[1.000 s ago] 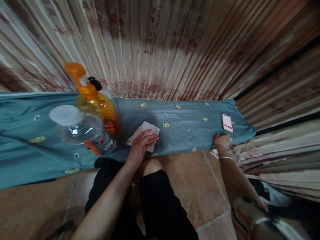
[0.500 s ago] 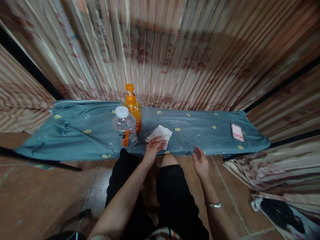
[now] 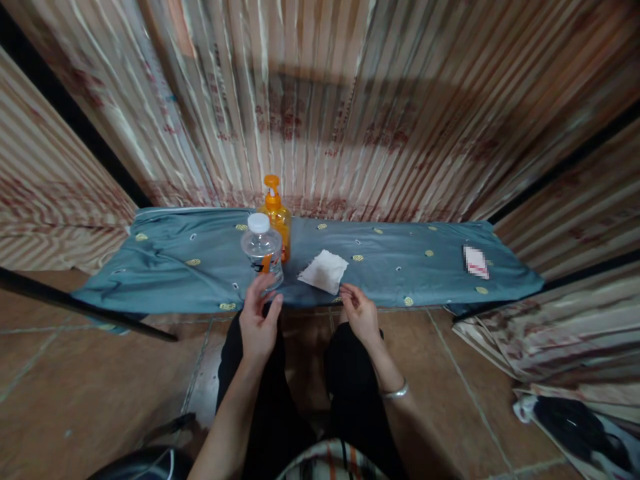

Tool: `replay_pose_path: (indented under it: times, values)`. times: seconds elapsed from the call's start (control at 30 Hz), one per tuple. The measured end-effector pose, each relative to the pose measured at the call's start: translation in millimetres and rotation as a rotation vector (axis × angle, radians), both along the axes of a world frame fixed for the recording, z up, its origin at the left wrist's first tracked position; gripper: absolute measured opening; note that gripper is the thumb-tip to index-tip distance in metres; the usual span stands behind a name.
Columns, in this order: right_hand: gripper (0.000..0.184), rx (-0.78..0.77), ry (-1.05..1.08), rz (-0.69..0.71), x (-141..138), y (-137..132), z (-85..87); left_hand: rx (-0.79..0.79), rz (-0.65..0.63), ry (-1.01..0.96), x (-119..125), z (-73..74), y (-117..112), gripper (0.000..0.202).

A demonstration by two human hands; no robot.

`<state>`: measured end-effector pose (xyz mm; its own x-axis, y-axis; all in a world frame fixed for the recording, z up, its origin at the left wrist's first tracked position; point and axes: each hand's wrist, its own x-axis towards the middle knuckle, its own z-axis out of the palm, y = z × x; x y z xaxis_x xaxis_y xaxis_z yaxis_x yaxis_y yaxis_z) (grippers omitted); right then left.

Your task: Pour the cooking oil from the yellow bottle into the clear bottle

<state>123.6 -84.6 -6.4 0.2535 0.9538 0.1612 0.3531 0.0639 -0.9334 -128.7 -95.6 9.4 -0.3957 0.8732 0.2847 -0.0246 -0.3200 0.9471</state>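
Note:
My left hand (image 3: 260, 320) is open, thumb and fingers apart, just in front of a clear plastic bottle (image 3: 261, 248) with a white cap and an orange label. Its fingertips overlap the bottle's base in view; I cannot tell whether they touch it. Right behind the bottle stands an orange pump bottle (image 3: 281, 223). A white tissue (image 3: 324, 271) lies flat on the patterned blue-green cloth (image 3: 385, 267), right of both bottles. At the tissue's lower right corner is my right hand (image 3: 361, 313), loosely curled with fingers apart and holding nothing visible.
A small pixelated white packet (image 3: 475, 261) lies at the right end of the cloth-covered surface. Pleated curtains (image 3: 320, 120) hang behind and at both sides. Dark poles (image 3: 85, 120) frame the ends. A dark bag-like item (image 3: 575, 427) sits on the floor at lower right.
My left hand has left the tissue and moved left to the clear bottle. My right hand has moved left to the tissue's corner. The view has shifted slightly.

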Motion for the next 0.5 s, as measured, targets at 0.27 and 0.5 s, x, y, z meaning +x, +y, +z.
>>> replay_pose_path:
  times: [0.27,0.5]
  values:
    - [0.028,-0.004,0.009,0.049,1.8,-6.5,16.0,-0.006,0.267,0.247,-36.1,12.6,74.1,0.152]
    - [0.028,0.126,-0.182,0.235,-25.3,26.8,85.3,-0.26,0.219,0.239,-33.2,7.3,113.0,0.142]
